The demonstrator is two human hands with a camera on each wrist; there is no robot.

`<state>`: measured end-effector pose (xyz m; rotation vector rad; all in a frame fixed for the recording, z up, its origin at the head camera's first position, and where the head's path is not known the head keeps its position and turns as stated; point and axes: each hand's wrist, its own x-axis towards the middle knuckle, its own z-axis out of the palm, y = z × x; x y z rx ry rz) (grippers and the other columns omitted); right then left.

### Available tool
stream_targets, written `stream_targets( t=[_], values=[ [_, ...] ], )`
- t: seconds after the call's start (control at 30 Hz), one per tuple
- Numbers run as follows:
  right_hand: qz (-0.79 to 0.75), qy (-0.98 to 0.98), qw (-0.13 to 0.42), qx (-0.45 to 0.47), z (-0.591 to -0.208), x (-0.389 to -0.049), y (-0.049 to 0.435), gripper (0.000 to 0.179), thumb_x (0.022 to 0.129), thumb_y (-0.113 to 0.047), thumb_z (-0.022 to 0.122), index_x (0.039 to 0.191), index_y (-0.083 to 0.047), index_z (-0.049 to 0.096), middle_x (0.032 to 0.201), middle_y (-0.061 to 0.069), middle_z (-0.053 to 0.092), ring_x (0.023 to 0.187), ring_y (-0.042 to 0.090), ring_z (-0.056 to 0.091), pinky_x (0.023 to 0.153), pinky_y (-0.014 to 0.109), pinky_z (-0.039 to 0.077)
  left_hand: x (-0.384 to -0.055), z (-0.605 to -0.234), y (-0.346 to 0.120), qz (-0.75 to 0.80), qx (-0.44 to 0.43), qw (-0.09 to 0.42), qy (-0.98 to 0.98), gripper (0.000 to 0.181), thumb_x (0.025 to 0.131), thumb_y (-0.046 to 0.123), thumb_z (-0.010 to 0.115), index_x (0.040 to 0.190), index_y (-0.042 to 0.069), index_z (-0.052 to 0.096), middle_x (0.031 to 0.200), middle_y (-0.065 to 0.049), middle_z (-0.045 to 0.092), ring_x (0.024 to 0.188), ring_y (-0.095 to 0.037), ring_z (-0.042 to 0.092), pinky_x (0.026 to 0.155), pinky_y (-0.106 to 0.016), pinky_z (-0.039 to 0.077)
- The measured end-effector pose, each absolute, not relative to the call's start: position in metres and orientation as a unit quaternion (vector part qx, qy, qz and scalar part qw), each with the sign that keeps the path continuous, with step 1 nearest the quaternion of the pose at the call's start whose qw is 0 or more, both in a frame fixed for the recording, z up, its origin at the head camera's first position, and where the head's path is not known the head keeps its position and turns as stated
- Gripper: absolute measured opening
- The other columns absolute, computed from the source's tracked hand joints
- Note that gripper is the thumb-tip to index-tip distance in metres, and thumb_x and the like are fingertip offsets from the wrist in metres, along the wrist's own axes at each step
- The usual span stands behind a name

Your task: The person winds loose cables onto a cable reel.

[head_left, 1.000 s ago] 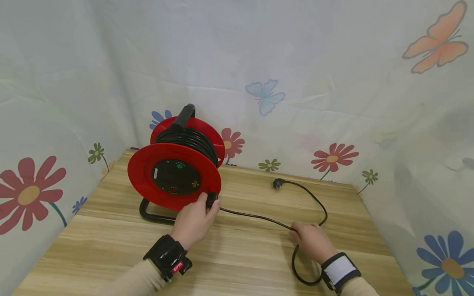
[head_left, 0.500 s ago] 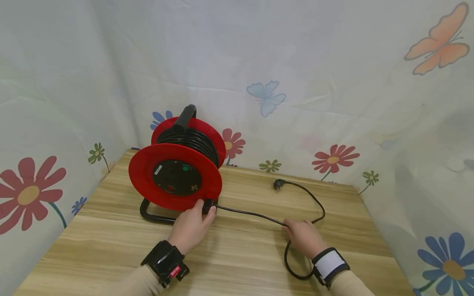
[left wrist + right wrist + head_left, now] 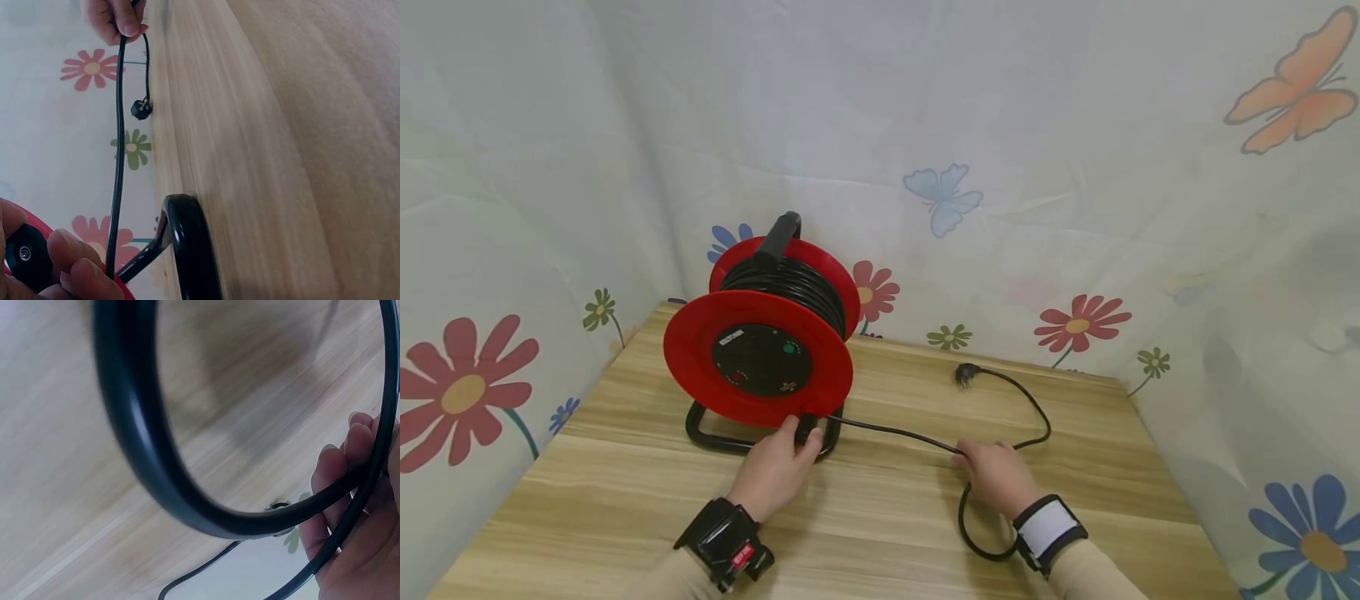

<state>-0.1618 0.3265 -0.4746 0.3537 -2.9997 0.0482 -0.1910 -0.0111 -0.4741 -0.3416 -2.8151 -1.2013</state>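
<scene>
We saw the reel point(image 3: 760, 360) upright on the desk point(image 3: 880, 533), approx. 8–9 o'clock of centre in the head view, resting on its black tube frame point(image 3: 190, 244). The L hand point(image 3: 772, 471), at 7 o'clock, gripped the knob point(image 3: 806, 428), which sat btwn 4 and 5 o'clock on the reel's face. The R hand point(image 3: 996, 477), at 5 o'clock, had its fingers curled on the cord point(image 3: 118, 156), which ran nearly straight btwn reel and fingers. Past that grip it made a slack loop point(image 3: 140, 425) toward 6 o'clock, then went on to the plug point(image 3: 967, 375), lying at 4 o'clock w/ pins toward 6.

We judged the step in hand to be cranking the reel w/ the cord guided by the R hand. To do it well, the L hand prob. needed a grip loose enough to follow the knob's full circle, w/o pushing the frame along the desk. The R hand needed light, even tension plus small sideways shifts, so turns lay flat. We'd have watched the loop, b/c it crossed the cord at the R hand and could've kinked or snagged.

As for containers, the space btwn the red flanges point(image 3: 688, 358) did that job: it held many wound turns point(image 3: 797, 292) of black cord, flange rims standing proud above. Their lower side was hidden.
</scene>
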Motion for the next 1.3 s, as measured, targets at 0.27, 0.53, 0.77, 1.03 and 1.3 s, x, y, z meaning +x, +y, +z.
stream_targets(
  t=[0.27, 0.53, 0.77, 1.03, 1.3],
  values=[
    [0.021, -0.990, 0.060, 0.125, -0.474, -0.163, 0.323, 0.026, 0.094, -0.026, 0.059, 0.070, -0.021, 0.050, 0.052, -0.013, 0.044, 0.047, 0.005, 0.041, 0.062, 0.036, 0.039, -0.195, -0.488, -0.022, -0.408, -0.105, 0.010, -0.907, 0.030, 0.096, 0.039, 0.047, 0.090, 0.011, 0.055, 0.066, -0.005, 0.051, 0.059, -0.019, 0.048, 0.051, -0.030, 0.037],
    [0.028, -0.990, 0.059, 0.123, -0.476, -0.162, 0.321, 0.019, 0.094, -0.026, 0.059, 0.076, -0.020, 0.057, 0.056, -0.014, 0.051, 0.051, 0.003, 0.045, 0.067, 0.040, 0.044, -0.195, -0.489, -0.029, -0.412, -0.097, -0.016, -0.906, 0.030, 0.097, 0.039, 0.046, 0.090, 0.011, 0.054, 0.071, -0.007, 0.051, 0.064, -0.021, 0.048, 0.053, -0.030, 0.036],
    [0.031, -0.988, 0.071, 0.134, -0.478, -0.162, 0.321, 0.017, 0.092, -0.024, 0.061, 0.077, -0.018, 0.058, 0.058, -0.013, 0.051, 0.052, 0.003, 0.045, 0.066, 0.039, 0.044, -0.196, -0.489, -0.029, -0.417, -0.092, -0.030, -0.904, 0.029, 0.097, 0.038, 0.045, 0.091, 0.011, 0.053, 0.069, -0.006, 0.049, 0.062, -0.020, 0.047, 0.051, -0.029, 0.035],
    [0.057, -0.986, 0.081, 0.137, -0.474, -0.160, 0.323, 0.014, 0.093, -0.022, 0.061, 0.080, -0.016, 0.062, 0.067, -0.008, 0.056, 0.065, 0.010, 0.048, 0.060, 0.034, 0.043, -0.194, -0.485, -0.029, -0.420, -0.091, -0.029, -0.903, 0.029, 0.098, 0.037, 0.046, 0.093, 0.010, 0.055, 0.076, -0.009, 0.053, 0.067, -0.022, 0.049, 0.056, -0.031, 0.037],
    [0.065, -0.984, 0.117, 0.114, -0.452, -0.150, 0.343, 0.041, 0.097, -0.032, 0.054, 0.058, -0.020, 0.057, 0.050, -0.009, 0.051, 0.055, 0.012, 0.042, 0.057, 0.032, 0.038, -0.194, -0.485, -0.032, -0.421, -0.087, -0.025, -0.903, 0.028, 0.098, 0.036, 0.046, 0.093, 0.010, 0.055, 0.076, -0.010, 0.052, 0.067, -0.022, 0.049, 0.054, -0.030, 0.037]
  ],
)
